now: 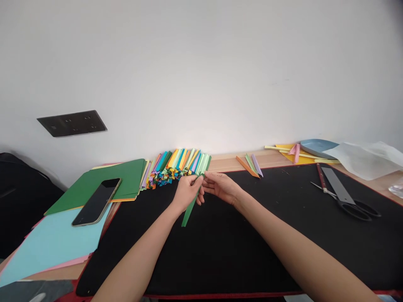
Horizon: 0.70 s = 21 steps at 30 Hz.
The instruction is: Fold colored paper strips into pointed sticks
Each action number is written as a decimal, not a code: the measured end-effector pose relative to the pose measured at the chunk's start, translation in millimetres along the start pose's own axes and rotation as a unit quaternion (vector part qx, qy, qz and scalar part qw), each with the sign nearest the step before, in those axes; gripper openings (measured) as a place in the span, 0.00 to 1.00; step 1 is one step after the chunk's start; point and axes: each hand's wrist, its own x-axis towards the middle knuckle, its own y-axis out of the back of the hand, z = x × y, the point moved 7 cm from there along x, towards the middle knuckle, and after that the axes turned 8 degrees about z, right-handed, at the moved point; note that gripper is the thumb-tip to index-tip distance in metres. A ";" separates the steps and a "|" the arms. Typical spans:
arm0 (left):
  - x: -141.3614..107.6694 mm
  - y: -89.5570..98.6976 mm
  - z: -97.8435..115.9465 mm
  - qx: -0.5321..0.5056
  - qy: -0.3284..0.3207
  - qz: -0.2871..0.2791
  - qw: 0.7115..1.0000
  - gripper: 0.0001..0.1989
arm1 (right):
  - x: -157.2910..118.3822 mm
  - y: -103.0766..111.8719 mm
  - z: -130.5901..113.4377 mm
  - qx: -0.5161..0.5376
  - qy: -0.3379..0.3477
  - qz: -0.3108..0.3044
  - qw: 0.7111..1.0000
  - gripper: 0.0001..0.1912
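Note:
A folded green paper strip point(189, 210) slants between my two hands over the black mat, its lower end pointing toward me. My left hand point(187, 193) pinches it near the middle, with the thumb on top. Farther up the strip, my right hand point(221, 186) has its fingers and thumb closed at the paper, close to the left fingertips. Just beyond the hands lies a heap of folded paper strips point(176, 163) in many colours. The strip's upper part overlaps the heap's right end in view, and I cannot tell if they touch.
Left are green paper sheets point(126, 178), a phone point(97, 202) and light blue sheets point(63, 243). An orange strip point(248, 167) lies right of the heap. Scissors point(355, 209), a red-handled knife point(321, 178), a blue tray point(317, 147) and a translucent sheet point(371, 159) are right of the black mat point(245, 260).

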 end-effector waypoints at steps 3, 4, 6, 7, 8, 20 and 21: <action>-0.4 -0.9 -0.2 0.003 0.001 -0.003 1.000 0.18 | -0.4 -0.4 1.5 0.002 -0.010 -0.005 1.000 0.12; -0.5 -0.9 -0.1 0.004 0.001 -0.002 1.000 0.17 | -0.4 -0.4 1.5 0.001 -0.010 -0.006 1.000 0.12; -0.9 -1.2 0.5 0.009 -0.003 -0.001 1.000 0.17 | -0.3 0.0 1.4 -0.005 -0.008 -0.006 1.000 0.12; -1.1 -1.3 0.8 0.010 -0.004 -0.001 1.000 0.18 | -0.3 0.1 1.3 -0.008 -0.007 -0.007 1.000 0.12; -1.2 -1.4 0.9 0.010 -0.006 -0.001 1.000 0.18 | -0.2 0.1 1.0 -0.012 -0.005 -0.008 1.000 0.12; -0.9 -1.8 -0.2 0.006 -0.007 -0.003 1.000 0.16 | -3.2 -3.5 -3.3 -0.032 0.006 -0.025 0.999 0.13; -0.9 -1.7 -0.1 0.006 -0.006 -0.002 1.000 0.16 | -3.4 -3.9 -3.5 -0.033 0.006 -0.026 0.999 0.14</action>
